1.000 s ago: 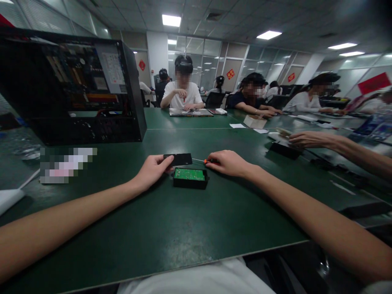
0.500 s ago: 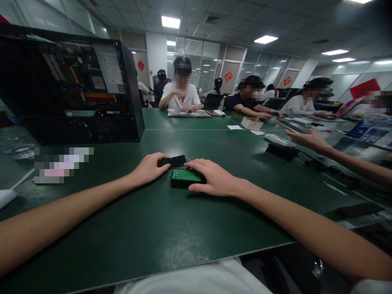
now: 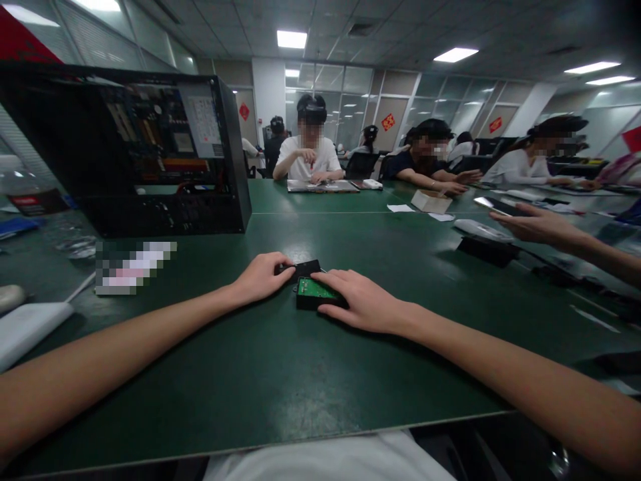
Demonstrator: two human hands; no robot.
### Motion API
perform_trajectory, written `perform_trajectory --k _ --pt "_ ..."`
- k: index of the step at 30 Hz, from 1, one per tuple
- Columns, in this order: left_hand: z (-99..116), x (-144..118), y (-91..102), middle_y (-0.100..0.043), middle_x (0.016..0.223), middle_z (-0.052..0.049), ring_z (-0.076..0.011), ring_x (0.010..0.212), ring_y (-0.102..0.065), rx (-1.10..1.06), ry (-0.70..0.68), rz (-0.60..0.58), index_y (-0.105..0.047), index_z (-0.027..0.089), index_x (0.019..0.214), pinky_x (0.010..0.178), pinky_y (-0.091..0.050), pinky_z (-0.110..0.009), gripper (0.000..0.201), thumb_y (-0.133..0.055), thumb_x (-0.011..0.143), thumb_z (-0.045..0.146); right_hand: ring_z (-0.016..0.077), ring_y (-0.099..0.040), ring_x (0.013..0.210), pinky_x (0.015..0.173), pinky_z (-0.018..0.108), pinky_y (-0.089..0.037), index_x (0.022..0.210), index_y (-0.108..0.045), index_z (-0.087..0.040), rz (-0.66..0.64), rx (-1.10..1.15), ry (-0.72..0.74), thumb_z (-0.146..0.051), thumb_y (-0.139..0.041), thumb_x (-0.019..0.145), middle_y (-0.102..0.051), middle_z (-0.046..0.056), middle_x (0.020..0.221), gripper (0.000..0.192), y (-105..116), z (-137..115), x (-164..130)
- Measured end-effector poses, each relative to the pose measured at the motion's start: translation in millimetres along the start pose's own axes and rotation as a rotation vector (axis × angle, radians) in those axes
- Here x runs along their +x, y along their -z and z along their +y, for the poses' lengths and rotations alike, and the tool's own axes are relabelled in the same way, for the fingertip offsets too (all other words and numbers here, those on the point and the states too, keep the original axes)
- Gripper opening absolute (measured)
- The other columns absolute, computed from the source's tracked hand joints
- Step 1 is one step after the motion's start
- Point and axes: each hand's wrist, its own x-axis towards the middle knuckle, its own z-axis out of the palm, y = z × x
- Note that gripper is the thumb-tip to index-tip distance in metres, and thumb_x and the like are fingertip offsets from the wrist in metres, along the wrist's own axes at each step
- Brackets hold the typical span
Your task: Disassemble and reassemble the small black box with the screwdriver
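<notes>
My left hand (image 3: 264,275) pinches the left end of a flat black plastic cover (image 3: 309,268) between thumb and fingers, low over the green table. Just in front of it sits a small open black box (image 3: 306,302) with a green circuit board (image 3: 311,288) inside, face up. My right hand (image 3: 368,300) wraps the box's right end, thumb along the near side and fingers across the board. Those fingers hide the board's right part. Cover and box lie close together; whether they touch, I cannot tell.
An opened black computer case (image 3: 235,153) stands at the left, near a white power strip (image 3: 30,327) and a bottle (image 3: 35,194). At the right, a co-worker's hand (image 3: 545,224) holds a phone. A small box (image 3: 431,200) and a person (image 3: 310,157) are across the table.
The view has swung slightly left, so everything appears shifted right. My right hand's fingers have settled lower over the circuit board. My left hand keeps its hold on the cover.
</notes>
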Motion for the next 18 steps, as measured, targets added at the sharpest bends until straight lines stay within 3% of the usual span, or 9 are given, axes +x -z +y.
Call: perform_trajectory --k 2,4,6,8,10,12,13,14,18 --pt "-1.3 1.9 5.6 -0.076 0.102 -0.012 -0.0262 0.089 -0.069 0.023 -0.023 -0.013 -0.077 0.013 0.106 0.082 -0.052 -0.036 0.036 -0.055 0.096 0.039 0.0300 -0.064 0.115 0.099 0.047 -0.051 0.148 -0.047 -0.016 -0.009 0.000 0.002 -0.048 -0.054 0.099 -0.064 0.018 0.133 0.059 1.1 -0.3 0.1" --pt "-8.4 5.9 25.4 -0.077 0.104 -0.012 -0.0253 0.088 -0.069 0.066 -0.024 -0.049 -0.076 0.013 0.115 0.082 -0.053 -0.035 0.039 -0.055 0.096 0.040 0.0299 -0.064 0.114 0.099 0.047 -0.051 0.148 -0.047 -0.015 -0.026 0.005 -0.005 -0.049 -0.053 0.100 -0.064 0.018 0.133 0.059 2.5 -0.5 0.5" --pt "-23.9 9.1 62.2 -0.077 0.110 -0.011 -0.0247 0.092 -0.071 0.121 -0.009 -0.115 -0.075 0.015 0.119 0.086 -0.054 -0.033 0.041 -0.054 0.095 0.041 0.0293 -0.063 0.113 0.098 0.047 -0.051 0.149 -0.047 -0.015 -0.048 0.018 -0.013 -0.048 -0.053 0.100 -0.065 0.018 0.132 0.059 3.9 -0.7 1.0" --pt "-48.7 7.1 111.0 -0.076 0.118 -0.009 -0.0256 0.103 -0.071 0.219 0.046 -0.182 -0.074 0.018 0.122 0.095 -0.053 -0.033 0.041 -0.053 0.095 0.041 0.0286 -0.063 0.112 0.098 0.046 -0.051 0.149 -0.046 -0.015 -0.056 0.031 -0.010 -0.048 -0.053 0.100 -0.065 0.017 0.131 0.059 4.9 -0.6 1.4" --pt "-80.2 -3.1 159.8 -0.076 0.122 -0.008 -0.0262 0.109 -0.070 0.362 0.208 -0.181 -0.073 0.019 0.127 0.101 -0.051 -0.035 0.042 -0.050 0.095 0.036 0.0281 -0.063 0.111 0.097 0.046 -0.051 0.149 -0.045 -0.016 -0.059 0.036 -0.004 -0.047 -0.053 0.100 -0.064 0.017 0.131 0.059 5.6 -0.5 1.5" --pt "-113.3 -21.2 196.5 -0.074 0.128 -0.009 -0.0237 0.116 -0.069 0.534 0.441 -0.176 -0.063 0.016 0.140 0.102 -0.052 -0.033 0.050 -0.043 0.094 0.021 0.0281 -0.063 0.110 0.098 0.046 -0.051 0.149 -0.045 -0.015 -0.065 0.039 -0.006 -0.047 -0.053 0.100 -0.064 0.017 0.131 0.059 6.3 -0.7 1.6" --pt "-128.5 -31.9 208.0 -0.072 0.132 -0.008 -0.0228 0.119 -0.068 0.652 0.562 -0.193 -0.057 0.016 0.146 0.103 -0.052 -0.033 0.058 -0.041 0.091 0.014 0.0283 -0.063 0.111 0.098 0.047 -0.050 0.150 -0.045 -0.014 -0.070 0.043 -0.009 -0.047 -0.053 0.100 -0.064 0.017 0.130 0.060 6.6 -0.9 1.6" --pt "-142.1 -42.7 214.9 -0.071 0.134 -0.012 -0.0275 0.120 -0.068 0.706 0.637 -0.201 -0.054 0.014 0.150 0.101 -0.053 -0.038 0.065 -0.043 0.086 0.010 0.0286 -0.063 0.111 0.098 0.047 -0.050 0.150 -0.045 -0.014 -0.075 0.048 -0.011 -0.047 -0.053 0.100 -0.064 0.017 0.130 0.060 7.0 -1.0 1.6" --pt "-177.1 -73.7 212.5 -0.074 0.128 -0.015 -0.0276 0.110 -0.073 0.736 0.718 -0.253 -0.053 0.013 0.150 0.088 -0.058 -0.033 0.078 -0.046 0.073 0.003 0.0289 -0.062 0.113 0.099 0.048 -0.051 0.150 -0.044 -0.013 -0.087 0.055 -0.008 -0.047 -0.052 0.101 -0.063 0.018 0.132 0.060 7.6 -0.5 1.4"
